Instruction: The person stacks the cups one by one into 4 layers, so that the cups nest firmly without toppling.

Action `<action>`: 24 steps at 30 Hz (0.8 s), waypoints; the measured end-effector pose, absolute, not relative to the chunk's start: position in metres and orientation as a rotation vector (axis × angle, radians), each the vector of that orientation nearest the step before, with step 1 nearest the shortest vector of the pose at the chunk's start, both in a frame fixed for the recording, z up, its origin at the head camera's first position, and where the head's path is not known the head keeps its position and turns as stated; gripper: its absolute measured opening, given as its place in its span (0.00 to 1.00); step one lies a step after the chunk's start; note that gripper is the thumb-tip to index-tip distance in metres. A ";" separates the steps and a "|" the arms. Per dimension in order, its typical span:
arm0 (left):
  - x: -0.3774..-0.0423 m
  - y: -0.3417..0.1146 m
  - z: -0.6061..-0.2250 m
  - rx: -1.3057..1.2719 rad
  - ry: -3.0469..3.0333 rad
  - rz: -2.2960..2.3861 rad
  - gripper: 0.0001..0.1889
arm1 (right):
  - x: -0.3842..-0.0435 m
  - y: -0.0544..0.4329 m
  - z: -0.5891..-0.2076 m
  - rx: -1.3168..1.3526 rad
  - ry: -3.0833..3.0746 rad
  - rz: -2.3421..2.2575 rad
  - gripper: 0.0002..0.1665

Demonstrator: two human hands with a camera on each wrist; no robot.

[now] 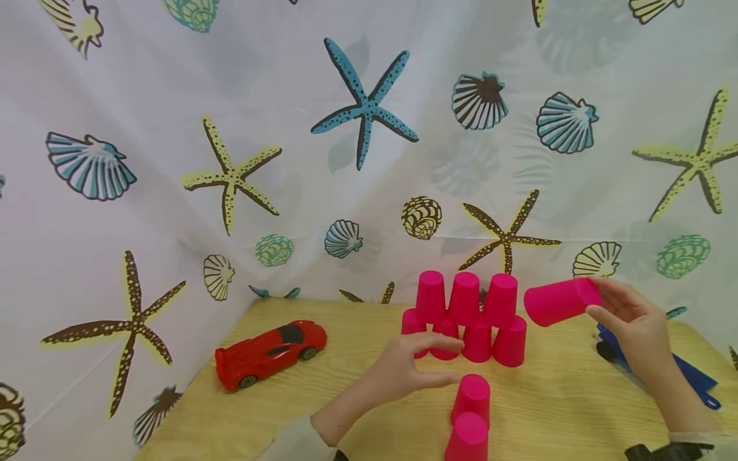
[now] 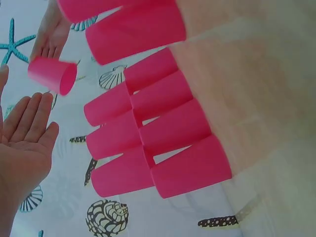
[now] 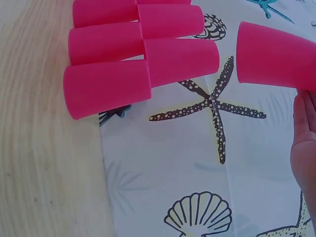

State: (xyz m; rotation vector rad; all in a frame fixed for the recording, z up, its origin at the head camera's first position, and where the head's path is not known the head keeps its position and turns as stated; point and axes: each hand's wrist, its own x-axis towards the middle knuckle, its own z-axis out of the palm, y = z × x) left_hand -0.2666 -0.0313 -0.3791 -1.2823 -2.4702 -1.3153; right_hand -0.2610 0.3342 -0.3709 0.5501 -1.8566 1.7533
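In the head view my right hand pinches a pink cup by its closed end. The cup is tipped on its side in the air, its wide end toward the stacked cups. Those upside-down pink cups stand in two levels: several in the bottom row, three in the upper row. My left hand hovers left of centre before the stack, thumb and fingers spread with nothing between them. Just right of its thumb stand two more upside-down cups, a farther one and a nearer one.
A red toy car sits on the wooden table at the left. At the right, partly behind my right forearm, lies a blue object with a holed end. A patterned cloth with sea stars and shells hangs behind and beside the table.
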 end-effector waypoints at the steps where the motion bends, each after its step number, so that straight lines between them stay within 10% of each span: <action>1: -0.263 -0.032 -0.382 -1.314 -2.481 -1.313 0.24 | -0.265 0.332 -0.367 0.556 -1.855 1.735 0.28; 24: -0.235 -0.022 -0.410 -1.595 -2.619 -0.756 0.22 | -0.341 0.285 -0.316 0.651 -2.174 1.411 0.26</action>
